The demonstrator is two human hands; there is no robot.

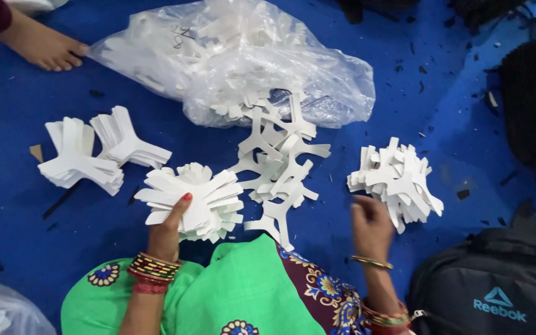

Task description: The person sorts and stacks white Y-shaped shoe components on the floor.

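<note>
The left hand (pixel 167 228) is closed round a fanned stack (pixel 192 200) of white Y-shaped card cut-outs, thumb on top and fingers hidden beneath, holding it just above the green cloth (pixel 243 291) over the lap. The right hand (pixel 370 224) hangs loosely curled and holds nothing, its fingertips just short of a second pile (pixel 398 180) lying on the blue floor (pixel 20 211).

The card looks thin, light and fairly stiff, and the smooth sheets probably slide on one another, so the stack splays. It is best pinched at the centre where the three arms meet, since the arms would likely bend or crease if gripped.

Loose cut-outs (pixel 277 167) lie between the stack and a clear bag (pixel 243 59) holding more. Left of the stack sit two neater piles (pixel 97 152). A dark backpack (pixel 491 285) is far to its right, and another person's bare foot (pixel 41 43) is beyond the bag.
</note>
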